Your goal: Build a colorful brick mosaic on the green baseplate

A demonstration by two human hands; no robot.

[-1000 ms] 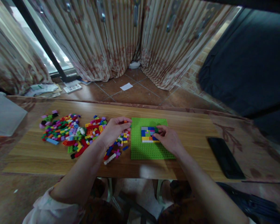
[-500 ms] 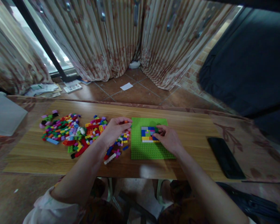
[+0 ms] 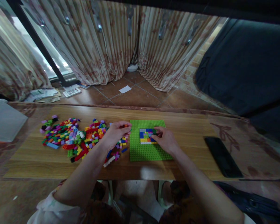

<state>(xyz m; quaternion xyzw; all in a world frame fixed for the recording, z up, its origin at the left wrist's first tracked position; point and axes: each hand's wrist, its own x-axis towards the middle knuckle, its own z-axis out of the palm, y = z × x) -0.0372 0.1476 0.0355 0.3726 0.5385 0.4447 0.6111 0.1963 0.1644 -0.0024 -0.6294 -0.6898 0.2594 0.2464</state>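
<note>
White bin (image 3: 6, 121) at far left, contents hidden. Green baseplate (image 3: 140, 152) on table (image 3: 191, 129), bearing a patchwork of bricks (image 3: 145, 137). Left hand (image 3: 114, 133) closed on an orange brick (image 3: 126, 125), blocking part of the loose pile (image 3: 81, 135) beside the baseplate. Right hand (image 3: 165, 138) curled against the patchwork's right edge; cannot tell whether gripping. Black slab (image 3: 222, 157) farther right. Booklet (image 3: 71, 92) beyond table, printing too small to read.

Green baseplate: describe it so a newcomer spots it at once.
On the wooden table, look right of the loose bricks. The green baseplate lies there under the right hand: one flat, studded sheet, far larger than any of those bricks.
</note>
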